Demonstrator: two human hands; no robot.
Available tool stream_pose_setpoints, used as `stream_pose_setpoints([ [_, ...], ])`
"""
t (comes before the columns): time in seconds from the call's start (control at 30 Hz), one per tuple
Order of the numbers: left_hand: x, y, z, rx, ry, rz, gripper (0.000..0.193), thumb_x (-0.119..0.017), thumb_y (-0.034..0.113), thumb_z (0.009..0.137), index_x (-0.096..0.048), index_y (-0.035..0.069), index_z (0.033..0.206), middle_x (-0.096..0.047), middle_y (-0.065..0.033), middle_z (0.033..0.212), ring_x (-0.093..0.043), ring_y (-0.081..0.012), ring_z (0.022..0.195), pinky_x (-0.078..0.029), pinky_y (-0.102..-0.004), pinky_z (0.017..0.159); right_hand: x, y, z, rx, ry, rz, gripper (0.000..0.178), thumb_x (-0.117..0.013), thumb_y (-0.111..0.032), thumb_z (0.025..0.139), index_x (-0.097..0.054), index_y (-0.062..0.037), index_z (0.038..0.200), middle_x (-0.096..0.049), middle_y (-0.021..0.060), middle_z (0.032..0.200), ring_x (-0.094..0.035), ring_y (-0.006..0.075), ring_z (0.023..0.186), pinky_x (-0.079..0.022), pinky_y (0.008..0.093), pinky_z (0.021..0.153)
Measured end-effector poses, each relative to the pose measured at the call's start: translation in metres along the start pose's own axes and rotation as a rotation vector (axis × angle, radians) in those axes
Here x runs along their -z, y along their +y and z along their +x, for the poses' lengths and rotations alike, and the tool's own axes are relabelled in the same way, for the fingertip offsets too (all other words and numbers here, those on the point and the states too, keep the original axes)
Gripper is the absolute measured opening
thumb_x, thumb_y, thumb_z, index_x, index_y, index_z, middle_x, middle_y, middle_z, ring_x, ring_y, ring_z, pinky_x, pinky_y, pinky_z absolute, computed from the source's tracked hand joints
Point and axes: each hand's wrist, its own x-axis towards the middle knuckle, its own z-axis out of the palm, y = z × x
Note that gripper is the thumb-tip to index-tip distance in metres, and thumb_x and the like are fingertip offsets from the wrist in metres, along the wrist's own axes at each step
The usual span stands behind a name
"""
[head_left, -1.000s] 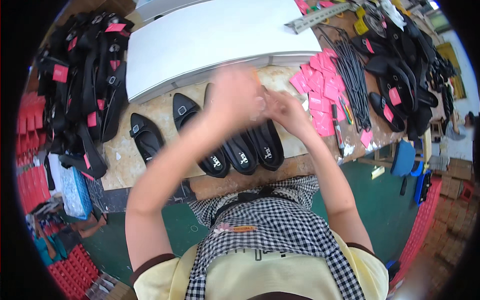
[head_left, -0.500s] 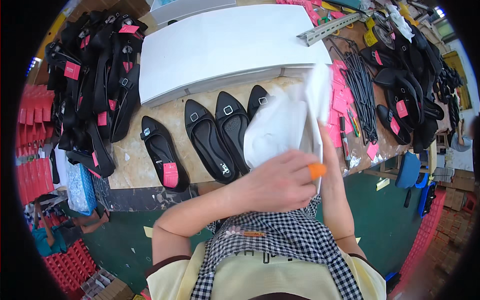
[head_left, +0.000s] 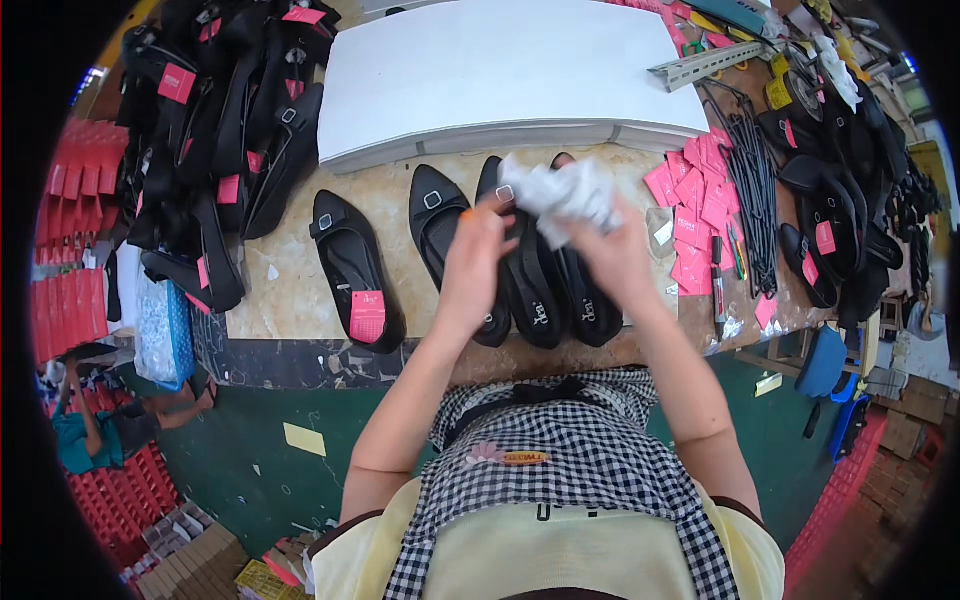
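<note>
A crumpled wad of white paper (head_left: 568,196), blurred by motion, is gripped in my right hand (head_left: 612,262) above the row of shoes. My left hand (head_left: 474,268) hovers over a black pointed flat shoe (head_left: 437,197), its fingers bent and apart, an orange cover on one finger. Whether it touches the shoe is unclear. Between my hands lies another black flat (head_left: 537,300) with a square buckle. A third black flat (head_left: 592,308) sits beneath my right hand, its toe partly hidden by the paper. Further left rests a black flat (head_left: 352,262) with a pink tag (head_left: 367,316) inside.
A stack of white paper sheets (head_left: 500,75) lies behind the shoes, with a metal angle bar (head_left: 706,66) on its right corner. Black shoes (head_left: 215,140) pile up at left, more (head_left: 825,220) at right. Pink tags (head_left: 700,205), a marker (head_left: 718,280) and black hooks (head_left: 752,190) lie nearby.
The white sheet is now crushed into a small wad. My hands have moved apart and forward over the shoes. One more shoe at the right has come into view.
</note>
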Motion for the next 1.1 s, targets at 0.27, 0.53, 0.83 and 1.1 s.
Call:
stream_pose_setpoints([
  [0.27, -0.014, -0.062, -0.057, -0.627, -0.292, 1.008, 0.02, -0.07, 0.022, 0.074, -0.066, 0.003, 0.07, -0.063, -0.0076, 0.072, -0.059, -0.023, 0.076, -0.043, -0.0359, 0.074, -0.043, 0.05, 0.029, 0.685, -0.163, -1.416, 0.025, -0.064, -0.008, 0.071, -0.071, -0.009, 0.096, -0.052, 0.0093, 0.089, -0.056, 0.0256, 0.086, -0.048, 0.0364, 0.074],
  [0.53, -0.015, -0.053, -0.05, -0.603, -0.289, 1.072, 0.017, -0.071, 0.02, 0.072, -0.065, 0.005, 0.069, -0.062, -0.0083, 0.075, -0.058, -0.0225, 0.077, -0.043, -0.0359, 0.074, -0.009, 0.079, 0.067, 0.555, -0.129, -1.219, 0.063, -0.08, -0.034, 0.068, -0.063, -0.0038, 0.119, -0.061, 0.0121, 0.1, -0.056, 0.0291, 0.098, -0.042, 0.039, 0.087],
  [0.83, 0.016, 0.0, 0.113, -0.789, 0.035, 1.379, 0.036, -0.055, 0.037, 0.09, -0.069, 0.005, 0.097, -0.067, -0.017, 0.089, -0.062, -0.0346, 0.089, -0.046, -0.0476, 0.083, 0.008, 0.06, 0.045, 0.567, -0.094, -1.005, 0.057, -0.078, -0.022, 0.072, -0.06, -0.0015, 0.121, -0.058, 0.0155, 0.114, -0.05, 0.0326, 0.113, -0.038, 0.043, 0.102],
  [1.1, 0.022, 0.001, 0.217, -0.571, 0.136, 1.328, 0.056, -0.057, 0.045, 0.091, -0.049, 0.019, 0.14, -0.051, -0.0215, 0.13, -0.045, -0.0393, 0.126, -0.029, -0.069, 0.102, 0.046, 0.024, -0.039, 0.177, 0.046, -0.634, 0.05, -0.073, -0.008, 0.081, -0.058, -0.0016, 0.128, -0.058, 0.0158, 0.121, -0.052, 0.0302, 0.12, -0.042, 0.0381, 0.102],
])
